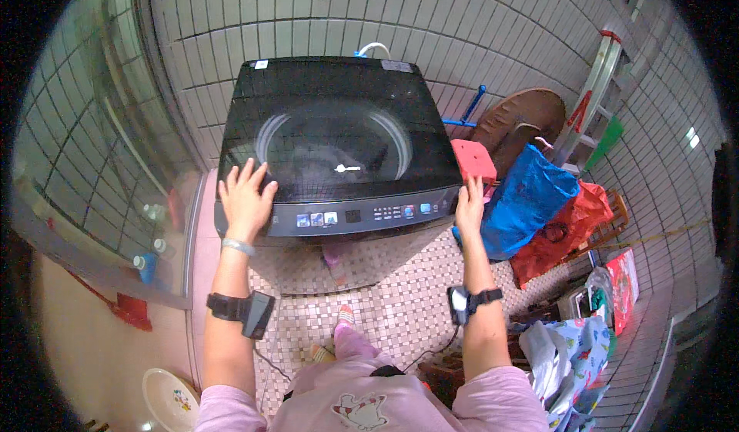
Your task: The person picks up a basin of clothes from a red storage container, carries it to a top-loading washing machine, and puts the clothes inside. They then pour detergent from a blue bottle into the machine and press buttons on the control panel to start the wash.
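Note:
Before me stands a black top-loading washing machine (323, 137) with its dark glossy lid down. My left hand (247, 196) lies palm down with spread fingers on the front left of the lid, over the edge of the control panel (352, 217). At the machine's front right corner, my right hand (470, 204) rests against the side, its fingers stretched out and nearly together. Neither hand holds anything. A pink-red box-like object (474, 160) is just beyond the right fingertips. The palm side of the right hand is hidden.
Right of the machine are a blue bag (528, 201), a red bag (563, 230), a brown oval object (514, 126) and a leaning aluminium ladder (594, 97). Patterned cloth (577, 345) lies lower right. A glass partition (109, 160), red brush (131, 312) and basin (167, 400) are left.

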`<control>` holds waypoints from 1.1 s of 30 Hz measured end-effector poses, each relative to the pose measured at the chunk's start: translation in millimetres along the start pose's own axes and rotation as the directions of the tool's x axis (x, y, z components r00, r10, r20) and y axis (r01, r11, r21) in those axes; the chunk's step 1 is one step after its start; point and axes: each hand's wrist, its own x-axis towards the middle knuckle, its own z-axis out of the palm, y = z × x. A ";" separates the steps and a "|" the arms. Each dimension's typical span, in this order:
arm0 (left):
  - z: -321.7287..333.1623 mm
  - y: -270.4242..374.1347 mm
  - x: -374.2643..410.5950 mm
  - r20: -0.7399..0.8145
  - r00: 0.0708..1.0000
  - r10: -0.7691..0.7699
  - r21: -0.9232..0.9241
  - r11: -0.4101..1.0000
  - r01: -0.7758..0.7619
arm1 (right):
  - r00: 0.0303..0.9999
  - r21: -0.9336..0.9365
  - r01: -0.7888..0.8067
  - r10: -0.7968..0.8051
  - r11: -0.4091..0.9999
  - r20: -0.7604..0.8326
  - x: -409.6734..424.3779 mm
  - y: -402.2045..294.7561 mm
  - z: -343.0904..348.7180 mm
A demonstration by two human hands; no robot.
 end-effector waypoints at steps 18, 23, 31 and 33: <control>7.9 -16.1 5.3 -0.148 0.989 -0.021 -0.007 1.000 0.020 | 0.839 0.532 -0.459 0.544 0.711 -0.003 -33.8 -27.5 27.9; 8.0 -20.3 1.3 -0.200 0.980 0.000 0.025 1.000 0.005 | 0.835 0.578 -0.481 0.546 0.659 0.072 -33.0 -53.0 22.2; 8.1 -25.6 -3.9 -0.268 0.963 0.035 0.033 0.999 -0.027 | 0.849 0.368 -0.479 0.527 0.797 -0.035 -42.8 -42.0 25.7; 9.6 -26.6 -5.5 -0.290 0.956 0.030 0.068 0.998 -0.010 | 0.922 0.231 -0.342 0.373 0.911 -0.106 -54.4 -49.9 29.6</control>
